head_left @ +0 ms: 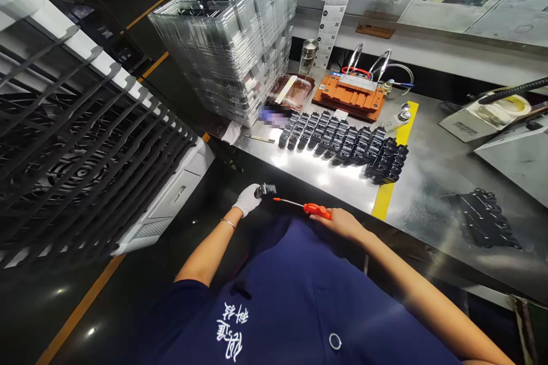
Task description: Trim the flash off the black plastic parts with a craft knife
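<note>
My left hand (248,201), in a white glove, is closed on a small black plastic part (269,189) in front of my body. My bare right hand (338,221) grips an orange-handled tool (315,210) with a thin metal shaft and a red tip. That tip points left at the black part and sits just short of it, apart by a small gap. On the metal bench beyond my hands, several similar black parts (342,140) stand in a long row.
Clear plastic trays (252,40) rise in a tall stack at the back left. An orange fixture (351,94) with metal clamps sits behind the row. Yellow tape (383,202) crosses the bench. More black parts (488,219) lie right. A large fan (85,171) stands left.
</note>
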Available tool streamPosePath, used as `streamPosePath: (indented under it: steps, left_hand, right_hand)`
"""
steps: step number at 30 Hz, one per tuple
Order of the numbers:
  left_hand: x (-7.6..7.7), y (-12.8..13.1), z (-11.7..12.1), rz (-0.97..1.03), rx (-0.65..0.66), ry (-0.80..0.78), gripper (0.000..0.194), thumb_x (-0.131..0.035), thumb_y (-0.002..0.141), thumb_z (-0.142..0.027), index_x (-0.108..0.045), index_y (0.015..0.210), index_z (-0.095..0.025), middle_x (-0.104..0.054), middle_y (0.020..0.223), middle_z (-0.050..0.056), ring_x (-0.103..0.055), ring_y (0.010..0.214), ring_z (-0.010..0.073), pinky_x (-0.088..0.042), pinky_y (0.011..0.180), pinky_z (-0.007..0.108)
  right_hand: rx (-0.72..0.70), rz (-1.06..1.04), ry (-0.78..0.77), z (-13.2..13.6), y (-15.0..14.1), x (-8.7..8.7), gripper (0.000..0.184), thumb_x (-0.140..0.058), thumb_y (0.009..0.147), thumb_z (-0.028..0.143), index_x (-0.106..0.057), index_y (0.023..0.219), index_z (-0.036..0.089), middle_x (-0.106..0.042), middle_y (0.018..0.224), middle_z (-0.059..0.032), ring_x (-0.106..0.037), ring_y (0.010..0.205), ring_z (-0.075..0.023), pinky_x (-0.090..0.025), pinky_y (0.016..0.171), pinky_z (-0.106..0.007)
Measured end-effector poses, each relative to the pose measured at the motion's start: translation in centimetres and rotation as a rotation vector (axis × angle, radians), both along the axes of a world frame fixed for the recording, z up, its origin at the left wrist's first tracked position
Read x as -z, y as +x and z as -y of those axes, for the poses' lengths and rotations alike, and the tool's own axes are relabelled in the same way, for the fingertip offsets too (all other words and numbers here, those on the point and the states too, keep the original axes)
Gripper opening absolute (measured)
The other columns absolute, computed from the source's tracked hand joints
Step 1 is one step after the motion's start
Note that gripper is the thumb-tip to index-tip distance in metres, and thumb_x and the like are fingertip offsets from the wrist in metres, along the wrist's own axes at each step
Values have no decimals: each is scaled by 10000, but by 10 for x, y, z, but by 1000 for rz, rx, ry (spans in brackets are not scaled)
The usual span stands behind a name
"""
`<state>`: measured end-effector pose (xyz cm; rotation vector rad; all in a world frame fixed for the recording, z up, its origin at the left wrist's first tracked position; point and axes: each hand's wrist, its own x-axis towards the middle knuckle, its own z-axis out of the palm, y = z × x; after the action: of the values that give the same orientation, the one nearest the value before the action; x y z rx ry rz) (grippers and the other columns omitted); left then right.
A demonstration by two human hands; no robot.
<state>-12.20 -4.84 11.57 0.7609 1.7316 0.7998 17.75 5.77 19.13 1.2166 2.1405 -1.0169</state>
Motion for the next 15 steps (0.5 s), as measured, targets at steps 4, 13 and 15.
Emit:
streamPosePath:
  steps: [4,13,15]
  left_hand:
    - [-10,0,7,-66,122,80,175,-691,693,-44,-691,715,-217,-705,1161,73,-380,1408,278,-130,1222,478]
    - [-5,-5,5,-89,7,-51,305,-649,883,-356,-639,1095,-137,-670,1113,84,-642,1028,221,-520,931,462]
    - [-3,-6,1,-88,-63,-80,318,-594,922,-376,-618,1137,-142,-649,1150,87,-637,1028,215,-538,898,447]
  right_hand:
    - [46,18,-13,-2,6,8,608,-463,894,734,-700,808,181,-681,725,-79,-654,701,-255,-396,583,-294]
    - [43,0,20,14,12,1,572,-525,898,690,-732,851,159,-700,747,-98,-654,670,-233,-380,570,-267]
    - [14,-38,49,16,13,-8,566,-519,906,681,-746,867,163,-700,737,-85,-661,676,-212,-377,577,-250]
